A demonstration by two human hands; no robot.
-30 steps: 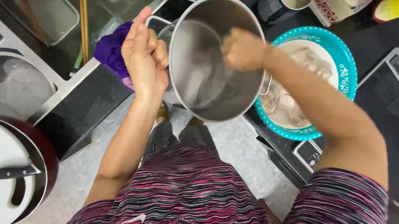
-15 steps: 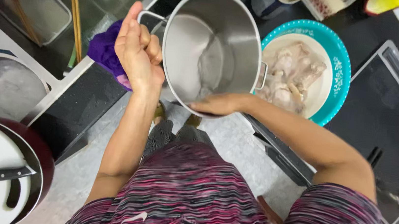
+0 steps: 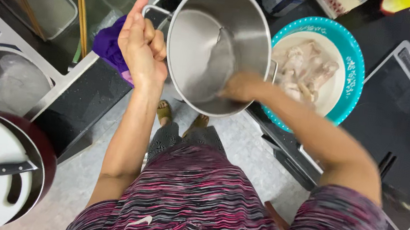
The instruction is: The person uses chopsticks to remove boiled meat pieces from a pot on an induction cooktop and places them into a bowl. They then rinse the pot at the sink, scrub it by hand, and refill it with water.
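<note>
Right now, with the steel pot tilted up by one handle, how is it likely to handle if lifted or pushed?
The steel pot looks rigid and thin-walled, so probably light for its size. The left hand grips one side handle and the blurred right hand is inside it; its inner wall shines as if wet, so it may be slippery. Tilted off the counter edge, it could swing or tip if released.

Tilted steel pot (image 3: pixel 207 44), held aloft

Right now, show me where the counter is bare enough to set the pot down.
Bare: the black counter between the purple cloth and the steel bowl, and the dark cooktop right of the teal plate. Crowded: the sink side top left, and behind the pot held by the left hand.
</note>
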